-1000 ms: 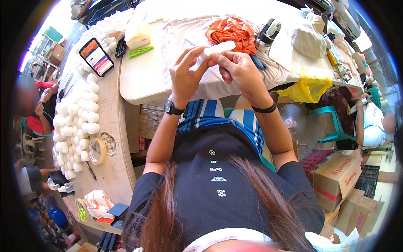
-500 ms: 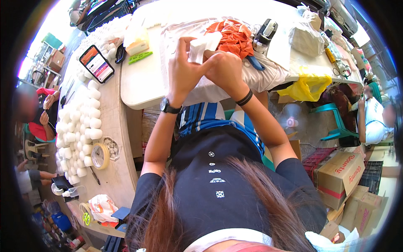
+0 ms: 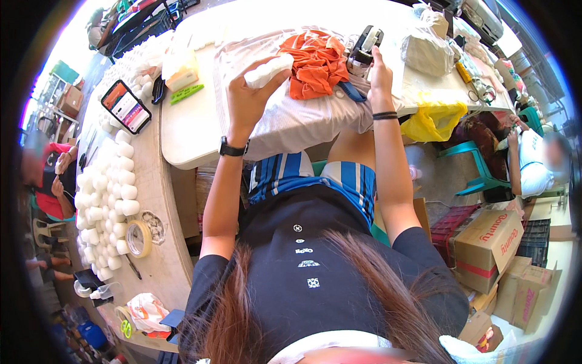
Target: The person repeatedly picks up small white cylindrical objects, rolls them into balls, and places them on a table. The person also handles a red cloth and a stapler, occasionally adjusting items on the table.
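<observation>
Far left of the left fingers [image 3: 279,80], a person in red [image 3: 56,199] is cut into by the dark rim, and the small thing in that person's hands is hard to make out. Nearer, still left of and lower than the left fingers, white cup-like pieces [image 3: 125,193] crowd together, many hidden behind their neighbours, with a tape roll [image 3: 149,241] beside them. Up from these, a phone [image 3: 126,106] leans back; the green strip [image 3: 187,94] lies between it and the left fingers on the white table [image 3: 188,136], whose far part is washed out by glare. The left fingers grasp a white piece [image 3: 267,71], held between thumb and the others, its lower side covered by them. Just right of it is a crumpled orange cloth [image 3: 315,64], then a blue item [image 3: 351,91] partly hidden by that cloth. The right fingers [image 3: 381,70] stand upright right beside a black-and-white device [image 3: 366,43]; whether they grip it cannot be told. Right of them sit a plastic-wrapped bundle [image 3: 427,53] with unclear contents and, lower, a yellow bag [image 3: 433,120] hanging over the edge.
</observation>
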`<control>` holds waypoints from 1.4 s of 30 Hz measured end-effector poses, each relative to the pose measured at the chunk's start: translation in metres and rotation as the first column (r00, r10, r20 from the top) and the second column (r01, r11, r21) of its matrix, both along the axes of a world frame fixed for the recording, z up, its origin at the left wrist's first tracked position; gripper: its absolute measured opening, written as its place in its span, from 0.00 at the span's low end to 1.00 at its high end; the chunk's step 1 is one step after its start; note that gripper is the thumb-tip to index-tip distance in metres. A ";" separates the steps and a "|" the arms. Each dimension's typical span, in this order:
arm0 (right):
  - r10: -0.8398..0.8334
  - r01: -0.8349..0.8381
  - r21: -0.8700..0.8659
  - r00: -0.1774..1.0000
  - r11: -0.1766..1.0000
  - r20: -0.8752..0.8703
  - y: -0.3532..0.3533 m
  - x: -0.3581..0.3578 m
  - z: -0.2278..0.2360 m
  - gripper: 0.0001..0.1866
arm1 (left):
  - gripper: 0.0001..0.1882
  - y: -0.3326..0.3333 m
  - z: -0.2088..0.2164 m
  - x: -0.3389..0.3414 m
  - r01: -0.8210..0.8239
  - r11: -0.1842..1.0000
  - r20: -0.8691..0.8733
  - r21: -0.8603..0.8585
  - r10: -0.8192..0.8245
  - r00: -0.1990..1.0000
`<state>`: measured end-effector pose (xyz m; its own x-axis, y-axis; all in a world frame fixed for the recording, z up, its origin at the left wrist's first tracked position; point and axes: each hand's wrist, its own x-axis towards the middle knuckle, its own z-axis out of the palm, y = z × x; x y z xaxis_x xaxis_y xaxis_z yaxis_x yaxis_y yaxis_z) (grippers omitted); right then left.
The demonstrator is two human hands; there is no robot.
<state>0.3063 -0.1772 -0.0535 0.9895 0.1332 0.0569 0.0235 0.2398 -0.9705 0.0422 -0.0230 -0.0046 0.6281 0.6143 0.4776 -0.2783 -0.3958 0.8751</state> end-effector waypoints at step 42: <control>0.809 -0.782 -0.256 0.474 0.569 0.348 -0.010 -0.140 0.090 0.14 | 0.21 -0.019 0.003 -0.027 0.018 0.953 0.090 0.302 -0.048 0.995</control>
<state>0.1660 -0.1868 0.0365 0.3423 0.8674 0.3611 0.2159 0.3014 -0.9287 0.0157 -0.0417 -0.0020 0.5883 0.4126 0.6955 -0.3718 -0.6257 0.6857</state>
